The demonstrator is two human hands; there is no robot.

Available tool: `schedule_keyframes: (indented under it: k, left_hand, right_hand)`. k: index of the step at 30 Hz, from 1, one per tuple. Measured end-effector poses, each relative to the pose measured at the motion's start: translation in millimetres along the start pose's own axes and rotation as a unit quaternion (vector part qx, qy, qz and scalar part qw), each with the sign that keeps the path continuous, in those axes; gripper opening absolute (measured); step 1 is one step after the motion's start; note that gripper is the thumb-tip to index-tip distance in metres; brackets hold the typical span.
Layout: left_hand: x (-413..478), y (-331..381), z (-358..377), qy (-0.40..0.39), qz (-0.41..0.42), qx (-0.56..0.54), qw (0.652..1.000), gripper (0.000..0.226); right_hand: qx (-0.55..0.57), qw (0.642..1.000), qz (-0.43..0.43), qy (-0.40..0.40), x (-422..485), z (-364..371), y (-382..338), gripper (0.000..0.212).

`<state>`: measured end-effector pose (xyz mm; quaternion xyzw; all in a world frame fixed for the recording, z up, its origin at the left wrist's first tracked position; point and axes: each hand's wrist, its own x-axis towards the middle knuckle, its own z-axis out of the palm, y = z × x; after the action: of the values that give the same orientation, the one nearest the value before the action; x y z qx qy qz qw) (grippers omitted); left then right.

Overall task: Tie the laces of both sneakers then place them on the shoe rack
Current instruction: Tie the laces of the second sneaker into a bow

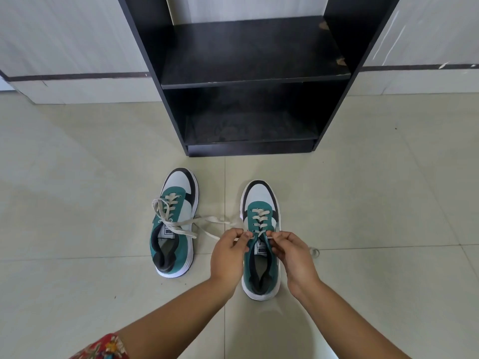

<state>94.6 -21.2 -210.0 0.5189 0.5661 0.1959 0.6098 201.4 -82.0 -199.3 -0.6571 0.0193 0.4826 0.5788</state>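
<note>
On the head camera I see two green and white shoes on the floor (77, 177), just in front of the black rack (248, 53), toes toward it and a little apart. The left hand (228, 255) and the right hand (293, 257) are at the top of the right shoe (261, 200), fingers curled, each pinching one side of its lace (260, 218), with the ends trailing out to both sides. The left shoe (178, 185) sits alone with its laces (168, 211) lying loose across it, and the rack's shelves hold no shoe.
</note>
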Motion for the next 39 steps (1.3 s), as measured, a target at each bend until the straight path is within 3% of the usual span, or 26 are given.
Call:
schedule_keyframes:
  k: [4, 7, 12, 15, 18, 21, 23, 26, 28, 30, 32, 35, 39]
  left_hand:
    - [-2.2, -8.4, 3.3, -0.008, -0.016, -0.031, 0.999, 0.018]
    - [0.2, -6.7, 0.7, -0.024, 0.002, -0.048, 0.999, 0.018]
    - [4.0, 14.2, -4.2, -0.12, 0.174, -0.04, 0.977, 0.018]
    - [9.7, 29.5, -6.9, -0.148, 0.265, -0.001, 0.953, 0.021]
    - [19.1, 41.6, -14.8, -0.203, 0.343, 0.123, 0.909, 0.023]
    - [32.7, 40.0, -22.5, -0.125, 0.463, 0.308, 0.822, 0.018]
    - [37.9, 37.9, -25.9, -0.103, 0.476, 0.367, 0.793, 0.02]
    - [36.8, 36.3, -26.4, -0.085, 0.446, 0.377, 0.807, 0.026]
    - [32.5, 38.4, -22.9, -0.082, 0.389, 0.384, 0.833, 0.029]
    - [28.7, 40.3, -18.0, -0.083, 0.341, 0.422, 0.836, 0.033]
    - [28.0, 44.5, -16.7, -0.092, 0.295, 0.405, 0.861, 0.036]
    - [27.8, 54.0, -21.1, -0.14, 0.235, 0.314, 0.909, 0.034]
    - [29.6, 55.7, -27.4, -0.106, 0.315, 0.361, 0.871, 0.037]
  right_hand:
    - [0.054, 0.998, 0.015, 0.002, -1.1, -2.6, 2.4, 0.023]
    - [0.001, 1.0, -0.017, -0.017, -0.8, -2.8, -2.3, 0.017]
    - [-0.127, 0.981, -0.106, -0.105, -3.1, 4.4, -18.5, 0.022]
    - [-0.248, 0.949, -0.133, -0.142, -4.1, 8.6, -22.0, 0.028]
    - [-0.311, 0.923, -0.154, -0.163, -8.4, 7.2, -24.9, 0.03]
    - [-0.338, 0.906, -0.21, -0.148, -16.6, 2.6, -27.8, 0.017]
    - [-0.35, 0.895, -0.242, -0.135, -20.5, -0.4, -27.4, 0.014]
    - [-0.388, 0.865, -0.302, -0.1, -21.7, -4.8, -24.6, 0.006]
    - [-0.449, 0.82, -0.346, -0.078, -19.6, -8.2, -18.6, 0.016]
    - [-0.503, 0.776, -0.375, -0.059, -17.1, -10.1, -12.1, 0.015]
    - [-0.535, 0.752, -0.382, -0.044, -16.2, -10.4, -4.8, 0.034]
    - [-0.517, 0.769, -0.374, -0.022, -18.1, -4.2, -1.5, 0.036]
    - [-0.481, 0.8, -0.358, -0.015, -11.2, -3.0, -6.8, 0.013]
